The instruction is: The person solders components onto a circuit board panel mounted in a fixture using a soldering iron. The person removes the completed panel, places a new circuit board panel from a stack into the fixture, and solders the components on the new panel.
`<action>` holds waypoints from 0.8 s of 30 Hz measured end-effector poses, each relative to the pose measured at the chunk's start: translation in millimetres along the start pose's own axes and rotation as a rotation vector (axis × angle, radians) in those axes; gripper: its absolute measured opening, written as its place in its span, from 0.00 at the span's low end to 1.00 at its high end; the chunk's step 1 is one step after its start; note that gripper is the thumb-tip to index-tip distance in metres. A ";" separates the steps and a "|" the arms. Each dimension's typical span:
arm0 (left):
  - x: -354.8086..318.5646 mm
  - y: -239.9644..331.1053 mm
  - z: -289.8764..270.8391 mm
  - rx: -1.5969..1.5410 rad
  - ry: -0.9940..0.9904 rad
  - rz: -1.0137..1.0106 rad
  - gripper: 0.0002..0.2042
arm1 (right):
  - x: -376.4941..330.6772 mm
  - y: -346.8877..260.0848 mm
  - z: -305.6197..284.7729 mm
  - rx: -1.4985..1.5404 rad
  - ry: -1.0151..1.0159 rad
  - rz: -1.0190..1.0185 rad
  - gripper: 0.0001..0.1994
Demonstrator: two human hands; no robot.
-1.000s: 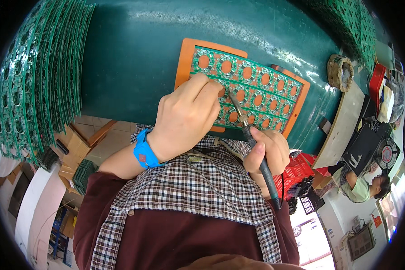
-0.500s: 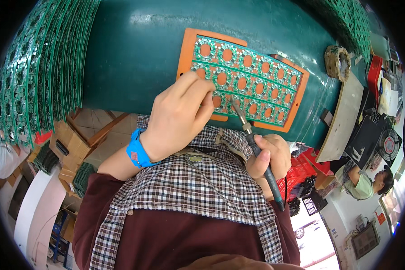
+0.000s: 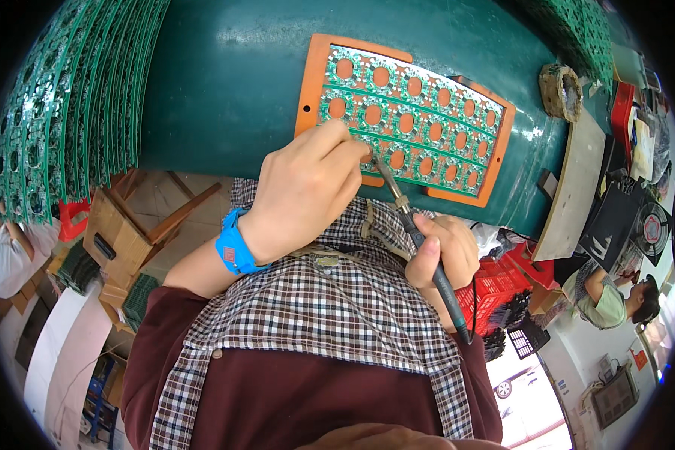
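Observation:
A green circuit board panel (image 3: 391,138) with rows of round cut-outs lies in an orange tray (image 3: 312,79) on the bench. My right hand (image 3: 455,244) is wrapped round a soldering iron (image 3: 444,291). The iron's metal tip reaches the lower row of the panel, just right of my left fingertips. My left hand (image 3: 300,184), with a blue band at the wrist, is closed in a pinch over the panel's lower left part. Whatever those fingers hold, if anything, is hidden.
Many green panels (image 3: 75,97) stand in a row at the left, and more panels (image 3: 577,37) at the far right. A round brown holder (image 3: 561,92) and a pale board (image 3: 570,187) are at the right. A red crate (image 3: 495,292) stands below; another person (image 3: 607,300) is farther off.
The iron's tip has moved left along the lower row, close to my left fingertips. My left fingertips sit slightly farther right. Tray and panel appear a little shifted and turned in the picture.

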State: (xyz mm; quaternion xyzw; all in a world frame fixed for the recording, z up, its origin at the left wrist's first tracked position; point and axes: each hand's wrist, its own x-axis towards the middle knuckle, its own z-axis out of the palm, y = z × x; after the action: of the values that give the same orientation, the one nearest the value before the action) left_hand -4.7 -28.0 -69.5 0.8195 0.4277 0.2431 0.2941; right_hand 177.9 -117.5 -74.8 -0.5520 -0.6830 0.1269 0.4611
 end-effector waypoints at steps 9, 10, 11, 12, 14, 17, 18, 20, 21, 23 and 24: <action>-14.2 -2.1 1.3 -0.047 0.070 -0.089 0.09 | -2.1 0.7 6.9 -0.006 0.001 -0.008 0.08; -14.4 -2.1 0.2 -0.048 0.072 -0.090 0.09 | -2.4 0.6 7.9 -0.006 -0.001 -0.009 0.08; -14.7 -1.5 -0.5 -0.038 0.048 -0.087 0.08 | -3.6 1.6 8.7 -0.005 0.004 -0.013 0.08; -14.7 -1.1 -1.3 -0.029 0.024 -0.084 0.08 | -4.7 2.6 9.3 -0.003 0.009 -0.018 0.08; -13.4 -1.0 -4.4 0.005 0.018 -0.061 0.08 | -7.2 1.7 7.1 0.002 -0.004 -0.006 0.08; -11.2 -2.1 -6.1 0.005 0.058 -0.055 0.07 | -4.1 -0.4 2.8 0.012 0.011 0.014 0.08; -9.7 -2.8 -5.8 -0.024 0.105 -0.073 0.07 | -1.8 -0.9 1.9 0.020 0.039 0.022 0.08; -0.6 -6.7 -5.3 0.008 0.142 -0.068 0.07 | 8.5 -3.0 0.5 -0.009 0.023 0.053 0.08; 4.1 -8.2 -4.6 0.040 0.178 -0.062 0.07 | 12.7 -3.0 0.8 -0.038 0.008 0.086 0.08; 9.0 -9.4 -0.9 0.043 0.169 -0.082 0.07 | 17.8 -0.6 6.9 -0.049 0.016 0.100 0.08; 10.5 -10.6 0.8 0.072 0.156 -0.075 0.07 | 20.1 0.4 9.7 -0.042 0.029 0.093 0.08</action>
State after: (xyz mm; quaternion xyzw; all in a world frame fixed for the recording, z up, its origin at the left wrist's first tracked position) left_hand -4.7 -14.5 -75.8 0.7914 0.4883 0.2795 0.2392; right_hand 171.4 -96.6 -70.5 -0.5943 -0.6526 0.1259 0.4529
